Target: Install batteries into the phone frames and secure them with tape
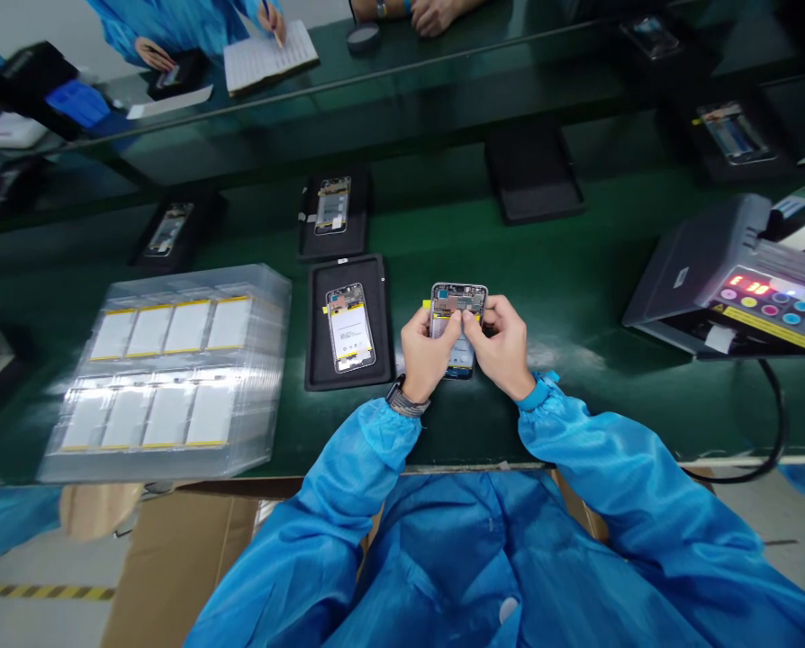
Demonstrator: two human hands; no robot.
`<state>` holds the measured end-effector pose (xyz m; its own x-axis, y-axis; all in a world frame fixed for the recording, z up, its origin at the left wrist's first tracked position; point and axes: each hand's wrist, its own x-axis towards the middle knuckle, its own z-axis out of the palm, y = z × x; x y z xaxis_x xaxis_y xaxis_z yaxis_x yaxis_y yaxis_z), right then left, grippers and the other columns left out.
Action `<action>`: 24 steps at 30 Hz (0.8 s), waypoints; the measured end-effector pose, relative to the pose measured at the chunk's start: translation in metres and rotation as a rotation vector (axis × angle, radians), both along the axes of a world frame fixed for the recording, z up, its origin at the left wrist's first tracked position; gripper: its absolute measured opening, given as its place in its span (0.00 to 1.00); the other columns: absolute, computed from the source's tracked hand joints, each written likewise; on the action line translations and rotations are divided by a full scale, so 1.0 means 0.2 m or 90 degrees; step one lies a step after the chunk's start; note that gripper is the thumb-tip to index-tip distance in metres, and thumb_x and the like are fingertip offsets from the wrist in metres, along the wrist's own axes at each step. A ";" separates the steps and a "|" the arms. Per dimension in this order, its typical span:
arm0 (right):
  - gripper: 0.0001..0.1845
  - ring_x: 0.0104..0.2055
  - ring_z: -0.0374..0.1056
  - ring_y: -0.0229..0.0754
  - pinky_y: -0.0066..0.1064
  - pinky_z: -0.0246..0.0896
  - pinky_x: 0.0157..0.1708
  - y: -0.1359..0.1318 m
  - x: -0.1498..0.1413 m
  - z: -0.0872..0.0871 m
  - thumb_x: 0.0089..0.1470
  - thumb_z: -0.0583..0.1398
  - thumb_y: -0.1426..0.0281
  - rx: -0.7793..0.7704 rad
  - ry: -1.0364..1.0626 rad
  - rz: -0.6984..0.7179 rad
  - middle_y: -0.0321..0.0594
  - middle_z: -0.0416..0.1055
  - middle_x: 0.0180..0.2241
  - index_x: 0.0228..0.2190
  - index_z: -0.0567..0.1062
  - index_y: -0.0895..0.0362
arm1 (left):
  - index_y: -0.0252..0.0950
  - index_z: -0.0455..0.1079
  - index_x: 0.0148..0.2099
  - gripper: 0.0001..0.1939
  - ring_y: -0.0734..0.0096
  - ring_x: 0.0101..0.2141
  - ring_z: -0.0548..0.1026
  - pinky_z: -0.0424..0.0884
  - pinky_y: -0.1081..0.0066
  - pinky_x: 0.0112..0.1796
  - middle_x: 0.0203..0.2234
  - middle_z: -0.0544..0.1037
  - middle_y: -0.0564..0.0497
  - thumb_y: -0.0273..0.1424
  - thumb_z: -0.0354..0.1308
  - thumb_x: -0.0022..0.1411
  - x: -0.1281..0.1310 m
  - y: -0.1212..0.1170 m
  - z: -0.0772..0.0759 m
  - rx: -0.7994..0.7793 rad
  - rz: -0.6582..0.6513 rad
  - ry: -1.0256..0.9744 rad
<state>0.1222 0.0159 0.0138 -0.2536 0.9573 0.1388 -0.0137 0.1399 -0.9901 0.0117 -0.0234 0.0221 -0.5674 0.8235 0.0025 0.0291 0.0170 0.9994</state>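
Blue sleeves (578, 459) bent inward, hands (462, 335) pinching phone frame (458, 310)

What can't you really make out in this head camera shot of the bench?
Head view:
- Middle of the phone frame: hidden by the left hand and right hand.
- Writing in the notebook: too small and blurred.
- Printing on the wrapped stack of phone batteries: lost in glare on the plastic.
- Right end of the grey control box: cut off by the picture's edge.

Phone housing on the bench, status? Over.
Left hand, right hand: both gripping the opened phone housing. Black tray holding another phone alongside, not touching.
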 end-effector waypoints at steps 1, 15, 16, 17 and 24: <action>0.13 0.33 0.75 0.42 0.32 0.67 0.33 0.00 0.00 0.00 0.59 0.64 0.58 0.001 0.012 -0.004 0.39 0.78 0.33 0.37 0.70 0.53 | 0.32 0.73 0.33 0.14 0.75 0.25 0.69 0.65 0.75 0.27 0.24 0.75 0.53 0.39 0.69 0.56 0.00 0.00 0.00 0.000 0.007 -0.003; 0.18 0.30 0.73 0.41 0.31 0.66 0.29 0.04 0.01 0.01 0.58 0.66 0.53 -0.025 0.043 -0.043 0.39 0.79 0.32 0.37 0.71 0.53 | 0.34 0.75 0.48 0.21 0.66 0.39 0.78 0.74 0.69 0.42 0.40 0.80 0.45 0.46 0.66 0.62 -0.03 -0.01 -0.02 0.053 -0.143 -0.022; 0.19 0.31 0.74 0.42 0.32 0.67 0.30 0.05 0.02 0.02 0.58 0.66 0.52 -0.024 0.049 -0.045 0.39 0.79 0.33 0.38 0.71 0.53 | 0.35 0.74 0.49 0.22 0.64 0.40 0.78 0.74 0.68 0.43 0.42 0.80 0.45 0.46 0.66 0.62 -0.03 -0.01 -0.02 0.059 -0.167 -0.032; 0.20 0.32 0.75 0.42 0.32 0.67 0.30 0.07 0.02 0.03 0.57 0.66 0.51 -0.027 0.055 -0.040 0.40 0.79 0.33 0.38 0.72 0.53 | 0.35 0.74 0.51 0.23 0.63 0.41 0.79 0.75 0.68 0.44 0.43 0.80 0.44 0.46 0.67 0.61 -0.04 -0.01 -0.01 0.063 -0.188 -0.047; 0.26 0.28 0.72 0.41 0.32 0.68 0.29 0.14 0.08 0.06 0.51 0.68 0.45 -0.079 0.065 0.059 0.37 0.77 0.29 0.35 0.72 0.54 | 0.35 0.73 0.51 0.26 0.60 0.43 0.80 0.77 0.65 0.45 0.45 0.81 0.42 0.46 0.71 0.57 -0.07 -0.01 0.02 0.057 -0.242 -0.095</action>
